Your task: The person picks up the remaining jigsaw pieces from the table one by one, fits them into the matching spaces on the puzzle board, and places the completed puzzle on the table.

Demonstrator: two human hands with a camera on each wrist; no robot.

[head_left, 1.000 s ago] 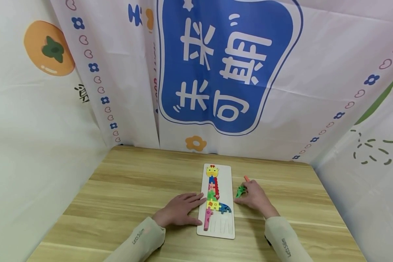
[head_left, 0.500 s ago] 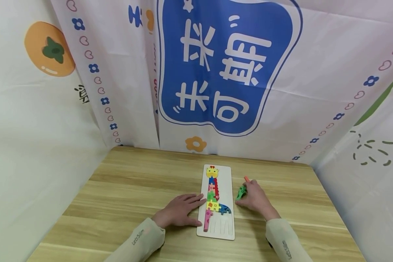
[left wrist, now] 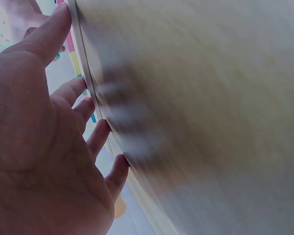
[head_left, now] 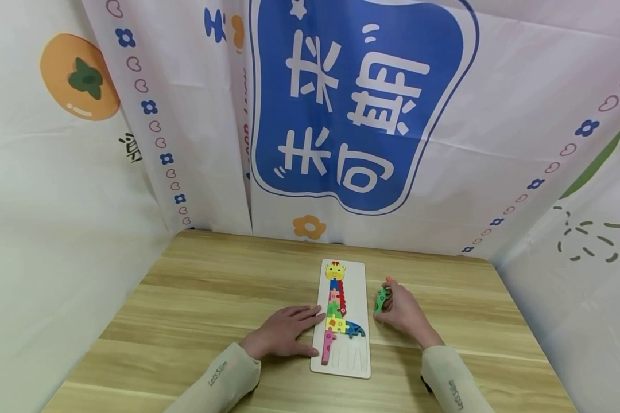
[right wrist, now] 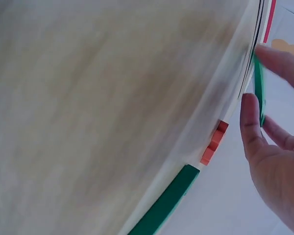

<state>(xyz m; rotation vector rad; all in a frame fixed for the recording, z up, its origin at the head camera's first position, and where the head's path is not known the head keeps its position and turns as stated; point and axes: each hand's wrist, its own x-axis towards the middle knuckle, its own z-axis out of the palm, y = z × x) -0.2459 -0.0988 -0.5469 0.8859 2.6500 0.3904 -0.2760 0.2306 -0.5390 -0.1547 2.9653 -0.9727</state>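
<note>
On the wood-grained bench (head_left: 206, 281), the left hand (head_left: 283, 331) lies spread and holding nothing against the white rectangular puzzle board's (head_left: 354, 289) left edge; off its right edge, the right hand (head_left: 404, 311) pinches a thin green jigsaw piece (head_left: 380, 302), which slack fingertips could let twist or drop.

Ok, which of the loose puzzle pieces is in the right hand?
The green piece pinched by the right hand, beside the puzzle board; the orange piece and the other green piece lie on the table, not gripped.
</note>
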